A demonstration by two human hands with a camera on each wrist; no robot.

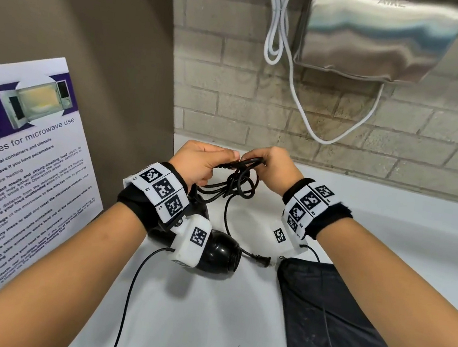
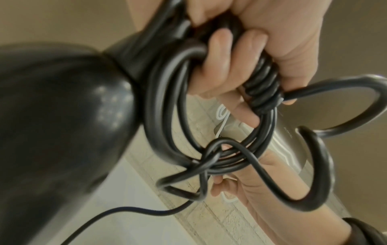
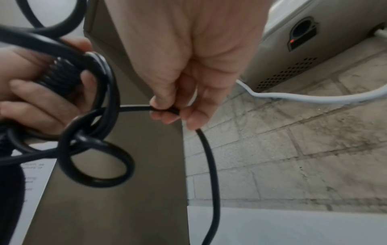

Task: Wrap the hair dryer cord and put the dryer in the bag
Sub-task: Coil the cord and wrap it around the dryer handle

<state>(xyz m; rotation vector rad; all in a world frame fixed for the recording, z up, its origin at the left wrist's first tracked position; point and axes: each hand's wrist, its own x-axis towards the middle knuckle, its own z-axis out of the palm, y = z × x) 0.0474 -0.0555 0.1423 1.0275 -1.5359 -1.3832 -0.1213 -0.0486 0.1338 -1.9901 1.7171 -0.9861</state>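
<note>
Nearest, the black bag (image 1: 346, 334) is lying flat on the white counter (image 1: 187, 328), with the plug (image 1: 264, 259) just beside its mouth. Further out, the left hand (image 1: 202, 164) is clamping the hair dryer (image 1: 220, 255) handle and gathered cord (image 1: 239, 187) loops, while the right hand (image 1: 276, 166) is pinching the free strand — wrapping is seemingly underway, and next that slack needs winding on.

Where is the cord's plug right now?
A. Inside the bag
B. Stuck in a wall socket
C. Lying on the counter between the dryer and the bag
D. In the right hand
C: the plug lies loose on the white counter, between the dryer and the bag, while the right hand only pinches a stretch of cord.
</note>
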